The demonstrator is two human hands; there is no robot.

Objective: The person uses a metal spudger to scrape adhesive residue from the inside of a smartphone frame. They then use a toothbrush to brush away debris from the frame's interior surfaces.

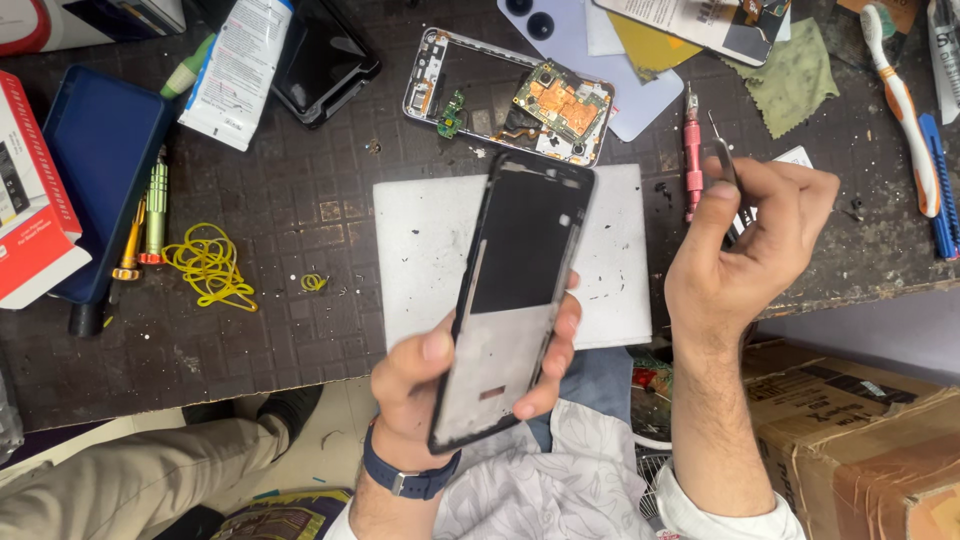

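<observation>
My left hand (425, 385) grips a black phone frame (515, 290) by its lower end and holds it upright over the front edge of the table. The frame's inner face shows a dark panel above and a grey panel below. My right hand (745, 250) is raised to the right of it, pinching metal tweezers (722, 155) that point up and away. Beyond the frame, an opened phone body with an orange-brown circuit board (558, 105) lies on the dark table (300, 210).
A white foam pad (425, 250) lies under the frame. A red screwdriver (691, 160), green and orange screwdrivers (155, 210), yellow rubber bands (210, 268), a blue case (105, 170), a toothbrush (900, 100), a tube (240, 70) and a cardboard box (860, 440) surround the spot.
</observation>
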